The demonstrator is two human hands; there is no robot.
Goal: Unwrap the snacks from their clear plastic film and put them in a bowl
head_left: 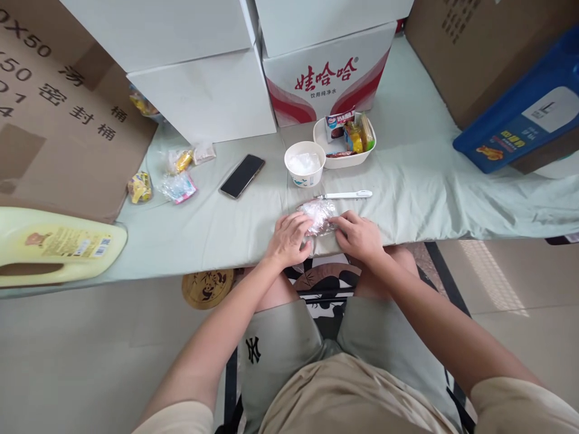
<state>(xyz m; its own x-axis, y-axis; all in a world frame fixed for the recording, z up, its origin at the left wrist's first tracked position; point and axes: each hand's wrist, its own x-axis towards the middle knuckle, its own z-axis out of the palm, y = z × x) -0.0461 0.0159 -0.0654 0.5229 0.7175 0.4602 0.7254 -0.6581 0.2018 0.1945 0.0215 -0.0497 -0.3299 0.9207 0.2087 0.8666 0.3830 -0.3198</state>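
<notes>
Left hand [292,236]: fingers bent against left side of crinkled film bundle [318,216]; can't tell if pinching. Bundle lies between both hands' fingertips; light, even pressure should suit. White-handled tool [348,194]: just beyond right fingers. Right hand [360,235]: index touching bundle's right edge; grip unclear.

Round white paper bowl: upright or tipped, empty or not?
Upright, not empty. The round white paper bowl stands open side up on its base, and whitish, translucent contents show inside. Can't tell what they are.
</notes>
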